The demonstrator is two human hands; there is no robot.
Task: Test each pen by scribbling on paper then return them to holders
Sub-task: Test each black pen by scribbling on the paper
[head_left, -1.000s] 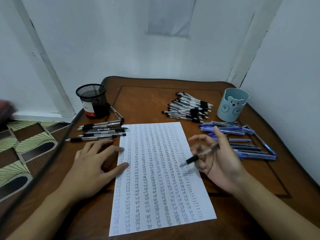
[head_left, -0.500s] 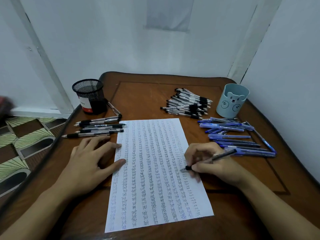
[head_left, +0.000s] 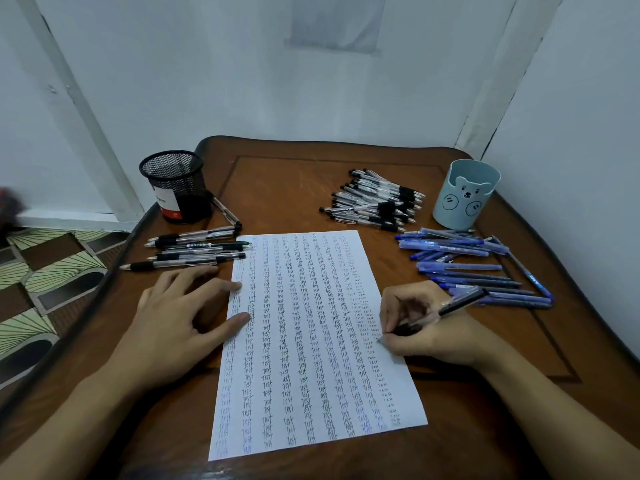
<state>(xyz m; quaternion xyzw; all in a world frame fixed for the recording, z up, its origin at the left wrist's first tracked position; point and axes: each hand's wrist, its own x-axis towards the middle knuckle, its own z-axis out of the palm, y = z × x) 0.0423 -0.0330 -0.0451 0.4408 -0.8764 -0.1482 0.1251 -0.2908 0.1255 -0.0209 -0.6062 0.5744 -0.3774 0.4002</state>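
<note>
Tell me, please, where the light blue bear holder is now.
In the head view, the light blue bear holder stands at the far right of the table, just behind the blue pens and right of the black pen heap.

table (head_left: 311, 188): glossy wood | holder (head_left: 173, 178): black metal mesh | sheet (head_left: 311, 341): matt paper

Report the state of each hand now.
Left hand: open, pressing the paper at its left edge.
Right hand: gripping a pen, tip on the paper.
</note>
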